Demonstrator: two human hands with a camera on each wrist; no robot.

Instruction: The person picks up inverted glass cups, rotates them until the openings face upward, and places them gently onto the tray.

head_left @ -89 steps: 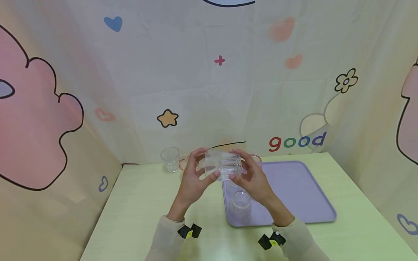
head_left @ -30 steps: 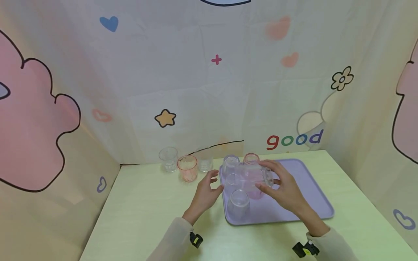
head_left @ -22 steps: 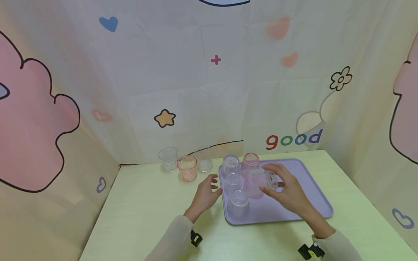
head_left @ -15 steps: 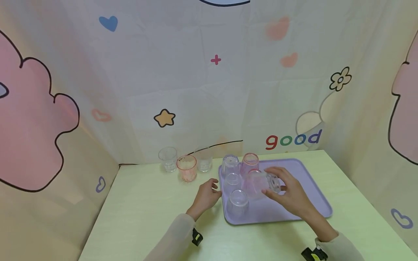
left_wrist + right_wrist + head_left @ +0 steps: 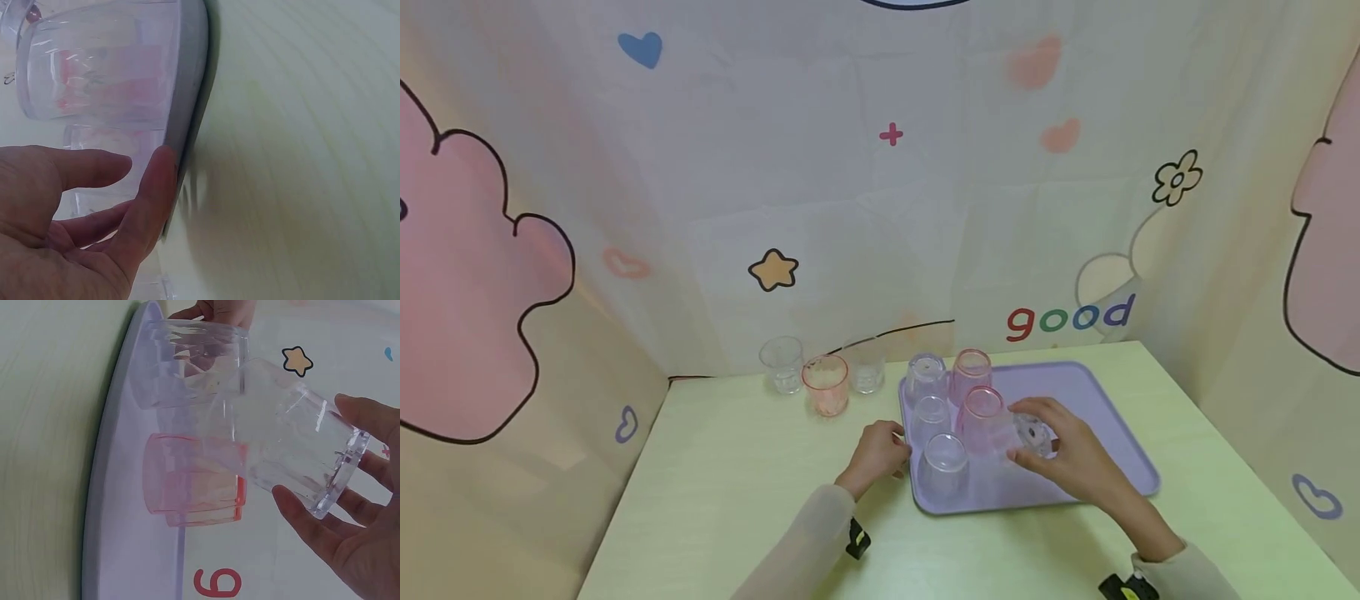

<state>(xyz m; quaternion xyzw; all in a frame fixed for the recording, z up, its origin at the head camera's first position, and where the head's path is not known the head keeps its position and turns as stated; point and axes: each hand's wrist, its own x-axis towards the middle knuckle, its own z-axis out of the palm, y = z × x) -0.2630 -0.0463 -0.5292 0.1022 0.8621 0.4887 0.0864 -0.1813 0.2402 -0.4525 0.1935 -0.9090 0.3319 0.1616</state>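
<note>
My right hand [image 5: 1071, 446] grips a clear tumbler [image 5: 287, 434] round its base end. It hangs tilted over the purple tray [image 5: 1075, 492], mouth angled down and left, with the base facing me. Just left of it a pink tumbler [image 5: 982, 417] stands upside down on the tray. My left hand [image 5: 876, 454] is at the tray's left edge; in the left wrist view one of its fingers [image 5: 156, 194] touches the rim and the hand holds nothing. Clear tumblers [image 5: 945, 471] stand upside down in a column along the tray's left side.
A second pink tumbler [image 5: 971, 375] stands upside down at the tray's back. Off the tray at the back left are a clear glass [image 5: 784, 367], a pink-rimmed glass [image 5: 827, 387] and another clear glass [image 5: 868, 371]. A printed curtain [image 5: 850, 167] closes the back.
Both hands held the clear tumbler sideways at first; the left then let go and moved down to the tray's edge. The right carried the tumbler rightward and lower over the tray, turning its mouth downward.
</note>
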